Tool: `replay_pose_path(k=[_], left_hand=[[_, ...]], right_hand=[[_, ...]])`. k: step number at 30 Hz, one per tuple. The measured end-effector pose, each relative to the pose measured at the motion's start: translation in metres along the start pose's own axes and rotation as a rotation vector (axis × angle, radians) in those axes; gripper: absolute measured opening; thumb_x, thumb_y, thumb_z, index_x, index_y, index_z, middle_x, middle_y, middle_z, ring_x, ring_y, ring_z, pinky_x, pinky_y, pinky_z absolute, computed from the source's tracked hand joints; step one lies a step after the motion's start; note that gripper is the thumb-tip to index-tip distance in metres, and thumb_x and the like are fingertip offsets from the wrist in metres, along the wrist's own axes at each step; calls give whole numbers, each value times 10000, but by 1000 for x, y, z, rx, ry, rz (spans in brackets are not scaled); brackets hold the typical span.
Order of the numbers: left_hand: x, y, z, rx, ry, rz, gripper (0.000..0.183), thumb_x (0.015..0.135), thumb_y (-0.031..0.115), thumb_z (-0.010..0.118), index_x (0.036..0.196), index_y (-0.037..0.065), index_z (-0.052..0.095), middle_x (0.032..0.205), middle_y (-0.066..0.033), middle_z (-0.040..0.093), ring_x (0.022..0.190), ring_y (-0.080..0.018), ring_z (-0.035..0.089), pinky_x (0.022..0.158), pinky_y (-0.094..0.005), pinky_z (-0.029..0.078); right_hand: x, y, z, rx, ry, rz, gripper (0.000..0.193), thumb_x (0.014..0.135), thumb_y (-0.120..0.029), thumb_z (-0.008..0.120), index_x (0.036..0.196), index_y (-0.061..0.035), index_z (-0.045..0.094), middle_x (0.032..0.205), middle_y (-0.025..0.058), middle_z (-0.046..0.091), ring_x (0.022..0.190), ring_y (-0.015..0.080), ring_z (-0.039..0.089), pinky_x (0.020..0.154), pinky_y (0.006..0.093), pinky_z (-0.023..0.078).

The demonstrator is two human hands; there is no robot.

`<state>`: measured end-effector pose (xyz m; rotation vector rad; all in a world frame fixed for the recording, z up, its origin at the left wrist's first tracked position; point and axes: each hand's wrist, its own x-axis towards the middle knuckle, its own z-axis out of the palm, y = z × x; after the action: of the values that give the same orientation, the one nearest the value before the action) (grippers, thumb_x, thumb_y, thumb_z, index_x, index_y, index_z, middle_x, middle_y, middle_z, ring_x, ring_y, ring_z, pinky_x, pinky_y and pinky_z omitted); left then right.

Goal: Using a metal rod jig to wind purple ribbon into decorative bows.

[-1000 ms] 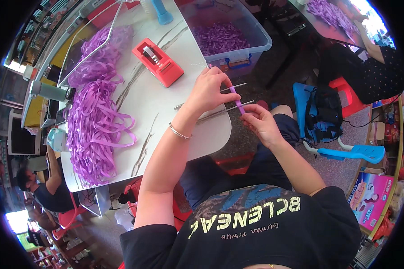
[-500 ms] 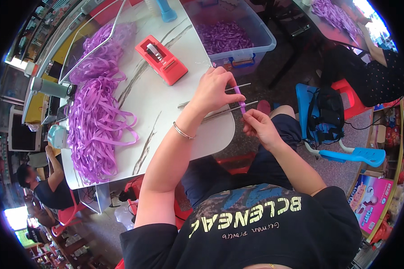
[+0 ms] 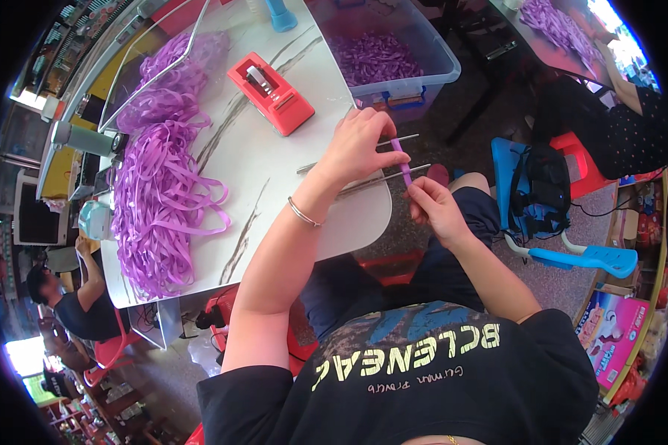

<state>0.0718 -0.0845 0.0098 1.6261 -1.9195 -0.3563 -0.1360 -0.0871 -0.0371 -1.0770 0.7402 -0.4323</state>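
Note:
Two thin metal rods (image 3: 364, 181) reach past the right edge of the white table, side by side. A short purple ribbon (image 3: 404, 169) lies across them near their tips. My left hand (image 3: 361, 144) is over the rods, its thumb and fingers closed on the ribbon. At the ribbon's near end, the thumb and forefinger of my right hand (image 3: 433, 209) are pinched together on it. My left palm hides part of the rods.
A red tape dispenser (image 3: 278, 96) stands on the table (image 3: 289, 215), right of a big heap of purple ribbons (image 3: 156, 215). Beyond the table edge is a clear plastic bin (image 3: 441, 78) of purple pieces. A blue chair (image 3: 583, 259) holds a black bag. Other people sit at both sides.
The table and its things appear slightly shifted in the view. Both hands stay at the ribbon, with only a slight shift of the fingers.

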Motion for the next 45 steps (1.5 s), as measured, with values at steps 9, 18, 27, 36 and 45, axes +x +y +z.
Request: replay_pose_path(k=[9,18,27,36,45], left_hand=[[2,28,-29,-666,148,-259,202,918,185,508,1013,14,559,864,-15,574,821,-76,519,729,-226,408],[-65,70,-13,-1629,-101,-657,358,959,340,376,1140,47,476,850,-14,549,768,-96,539,710,-266,440],[-73,91,25,-2054,-7,-795,460,955,425,333,1293,118,270,814,-22,519,665,-113,469,624,-247,418],[-68,90,32,-2225,39,-771,397,956,421,329,1206,114,327,815,-36,497,652,-123,440,601,-247,402],[-68,87,33,-2328,32,-659,370,953,434,322,1085,94,387,818,-51,488,646,-135,425,605,-257,394]], right_hand=[[1,-5,4,1,12,-22,183,925,-255,511,877,-86,562,613,-49,511,538,14,468,496,159,350],[2,-9,1,-38,-18,-67,178,919,-240,514,881,-72,559,614,-44,507,531,15,458,493,159,346],[0,-9,3,22,-12,-51,165,917,-230,516,901,-73,563,673,-53,528,563,10,472,495,160,351],[4,2,-1,3,-28,-136,171,914,-235,520,890,-70,560,707,-53,545,589,5,489,506,155,362],[4,-1,-2,2,-15,-161,167,915,-227,519,881,-69,560,739,-48,556,616,5,498,516,155,368]])
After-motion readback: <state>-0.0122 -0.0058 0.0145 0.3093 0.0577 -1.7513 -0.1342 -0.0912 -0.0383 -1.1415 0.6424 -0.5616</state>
